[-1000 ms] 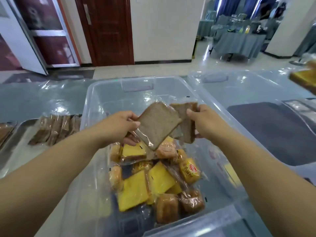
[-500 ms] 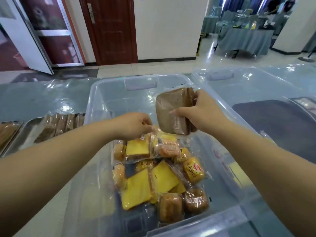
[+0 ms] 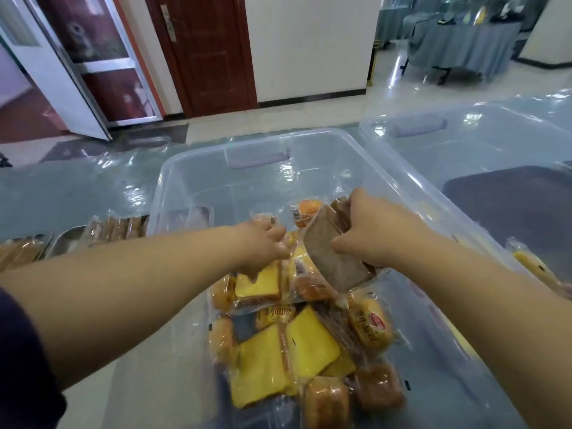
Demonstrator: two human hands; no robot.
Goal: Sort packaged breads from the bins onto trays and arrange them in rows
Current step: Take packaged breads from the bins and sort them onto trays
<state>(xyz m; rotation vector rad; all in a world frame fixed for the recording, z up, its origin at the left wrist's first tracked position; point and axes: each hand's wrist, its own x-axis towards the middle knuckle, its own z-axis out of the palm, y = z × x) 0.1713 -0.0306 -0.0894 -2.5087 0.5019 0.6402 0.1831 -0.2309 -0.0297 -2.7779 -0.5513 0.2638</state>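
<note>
The far half of the clear bin (image 3: 156, 193) is bare and open from above. Its near half is heaped with wrapped breads (image 3: 294, 351). Over the bin's middle, the left hand (image 3: 260, 249) and the right hand (image 3: 368, 230), gripping brown slices (image 3: 334, 258), block the way. A second bin (image 3: 464, 128) stands just right of the bin; trays (image 3: 66, 244) lie just left.

A hall is suggested. Draped tables (image 3: 464, 48) are seen beyond the right grip (image 3: 368, 233), a wooden door (image 3: 210, 57) beyond the left grip (image 3: 258, 247).
</note>
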